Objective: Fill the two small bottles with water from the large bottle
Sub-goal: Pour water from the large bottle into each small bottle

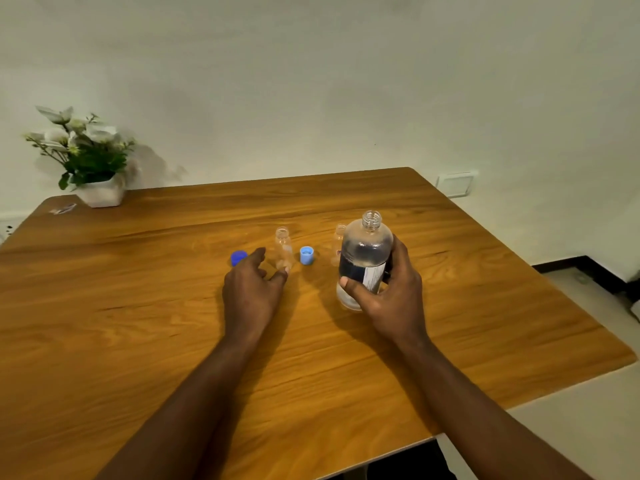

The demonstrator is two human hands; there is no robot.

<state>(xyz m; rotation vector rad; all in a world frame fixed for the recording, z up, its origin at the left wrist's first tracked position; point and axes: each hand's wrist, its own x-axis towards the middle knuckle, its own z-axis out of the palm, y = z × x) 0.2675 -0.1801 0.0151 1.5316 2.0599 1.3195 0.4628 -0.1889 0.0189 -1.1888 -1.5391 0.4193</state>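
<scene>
Uncapped large bottle (365, 251) upright in right hand (391, 299)

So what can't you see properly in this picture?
Head view:
The right small bottle: mostly behind the large bottle.
The dark blue cap: partly behind the left hand.
The label: print too small, right hand covers part.
The scrap by the flower pot: too small to name.
</scene>
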